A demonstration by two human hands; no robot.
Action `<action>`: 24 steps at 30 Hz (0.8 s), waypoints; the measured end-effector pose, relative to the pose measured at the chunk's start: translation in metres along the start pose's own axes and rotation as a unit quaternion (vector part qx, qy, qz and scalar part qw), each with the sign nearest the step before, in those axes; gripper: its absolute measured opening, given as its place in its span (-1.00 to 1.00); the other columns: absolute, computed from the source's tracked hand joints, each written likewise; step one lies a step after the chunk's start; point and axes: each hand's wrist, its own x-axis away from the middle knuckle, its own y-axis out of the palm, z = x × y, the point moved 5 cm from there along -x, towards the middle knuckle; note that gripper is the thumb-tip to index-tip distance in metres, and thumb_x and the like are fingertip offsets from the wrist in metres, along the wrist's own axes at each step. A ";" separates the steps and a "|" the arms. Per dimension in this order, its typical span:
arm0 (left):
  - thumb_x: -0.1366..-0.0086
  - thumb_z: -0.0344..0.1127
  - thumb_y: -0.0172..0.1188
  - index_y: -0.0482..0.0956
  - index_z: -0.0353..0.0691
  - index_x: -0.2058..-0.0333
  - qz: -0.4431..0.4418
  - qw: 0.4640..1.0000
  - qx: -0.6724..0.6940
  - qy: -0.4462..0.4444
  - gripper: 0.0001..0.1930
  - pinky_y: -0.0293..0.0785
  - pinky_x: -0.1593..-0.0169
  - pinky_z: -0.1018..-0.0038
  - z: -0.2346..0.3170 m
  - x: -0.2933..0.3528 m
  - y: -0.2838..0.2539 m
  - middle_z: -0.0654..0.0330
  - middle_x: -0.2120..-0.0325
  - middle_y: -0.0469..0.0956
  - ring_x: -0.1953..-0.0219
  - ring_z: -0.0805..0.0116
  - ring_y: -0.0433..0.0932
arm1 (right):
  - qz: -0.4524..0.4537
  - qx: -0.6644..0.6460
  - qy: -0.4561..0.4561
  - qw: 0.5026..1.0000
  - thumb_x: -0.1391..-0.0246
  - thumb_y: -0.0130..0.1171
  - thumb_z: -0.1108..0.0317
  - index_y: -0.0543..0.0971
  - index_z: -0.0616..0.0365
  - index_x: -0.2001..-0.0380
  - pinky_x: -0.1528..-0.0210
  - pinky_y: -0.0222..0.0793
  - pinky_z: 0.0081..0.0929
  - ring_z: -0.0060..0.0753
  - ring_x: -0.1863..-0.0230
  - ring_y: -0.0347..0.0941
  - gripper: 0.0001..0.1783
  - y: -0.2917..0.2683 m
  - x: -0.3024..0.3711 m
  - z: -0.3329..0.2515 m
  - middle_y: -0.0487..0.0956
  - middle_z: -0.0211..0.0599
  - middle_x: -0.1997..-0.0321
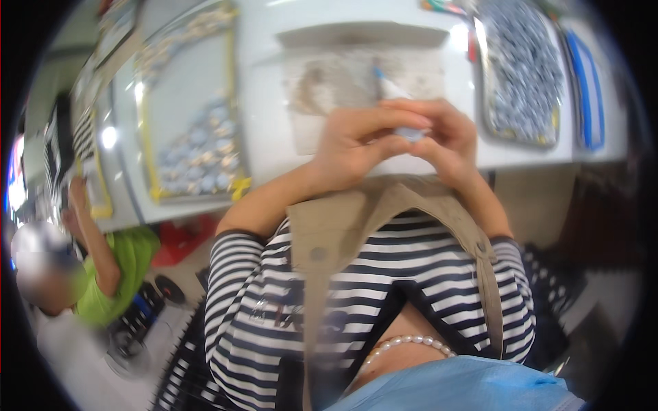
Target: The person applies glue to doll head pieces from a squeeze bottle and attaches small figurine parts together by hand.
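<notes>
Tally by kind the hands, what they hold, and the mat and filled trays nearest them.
Trays full of small pieces: 2, left tray and right tray
Stained mat: 1
Hands: 2, left hand and right hand
Small pale piece pinched between them: 1
Total: 6

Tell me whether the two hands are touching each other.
Touching. The head view shows the left hand and right hand pressed together at the fingertips around a small white tube.
</notes>
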 end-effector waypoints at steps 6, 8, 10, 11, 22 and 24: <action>-0.08 -0.47 0.18 0.54 -0.24 0.18 0.100 0.993 -0.059 0.001 -0.73 0.42 0.32 0.67 0.042 0.059 -0.036 0.26 0.36 0.57 0.38 0.58 0.50 | 0.002 0.143 -0.052 0.988 0.19 0.27 0.46 0.42 0.23 0.06 0.10 0.32 -0.54 -0.42 0.11 0.42 -0.48 0.057 0.007 -0.027 0.51 -0.22 0.10; -0.09 -0.50 0.16 0.54 -0.22 0.18 0.249 0.937 -0.246 0.015 -0.73 0.41 0.32 0.66 0.063 0.074 -0.088 0.27 0.39 0.57 0.41 0.57 0.48 | 0.007 0.238 -0.071 0.969 0.20 0.29 0.43 0.43 0.21 0.06 0.07 0.31 -0.52 -0.35 0.09 0.42 -0.47 0.061 -0.004 -0.041 0.51 -0.22 0.10; -0.05 -0.42 0.21 0.55 -0.13 0.19 0.394 0.824 -0.406 -0.032 -0.71 0.42 0.40 0.61 0.090 0.100 -0.167 0.18 0.46 0.57 0.50 0.50 0.50 | 0.040 0.382 -0.081 0.920 0.23 0.32 0.41 0.45 0.16 0.08 0.00 0.27 -0.47 -0.24 0.03 0.39 -0.47 0.066 -0.015 -0.054 0.49 -0.20 0.08; -0.06 -0.41 0.18 0.55 -0.14 0.20 0.429 0.788 -0.431 -0.099 -0.74 0.43 0.37 0.54 0.105 0.109 -0.205 0.15 0.47 0.58 0.47 0.37 0.54 | 0.048 0.382 -0.086 0.919 0.23 0.32 0.41 0.45 0.16 0.08 0.00 0.27 -0.47 -0.24 0.03 0.39 -0.47 0.073 -0.023 -0.053 0.49 -0.20 0.08; -0.08 -0.21 0.10 0.52 -0.12 0.29 0.351 0.530 -0.762 -0.121 -0.78 0.41 0.25 0.20 0.069 0.148 -0.343 0.06 0.35 0.54 0.30 0.05 0.50 | 0.151 0.487 -0.007 0.860 0.29 0.34 0.38 0.41 0.14 0.09 0.16 0.30 -0.40 -0.21 0.12 0.34 -0.42 0.053 0.013 -0.016 0.44 -0.18 0.12; -0.08 -0.23 0.08 0.50 -0.12 0.28 0.335 0.540 -0.766 -0.099 -0.78 0.40 0.25 0.19 0.048 0.136 -0.370 0.06 0.36 0.53 0.30 0.03 0.50 | 0.134 0.504 -0.010 0.853 0.27 0.33 0.33 0.41 0.17 0.11 0.14 0.30 -0.36 -0.18 0.11 0.35 -0.44 0.044 0.005 -0.001 0.45 -0.16 0.15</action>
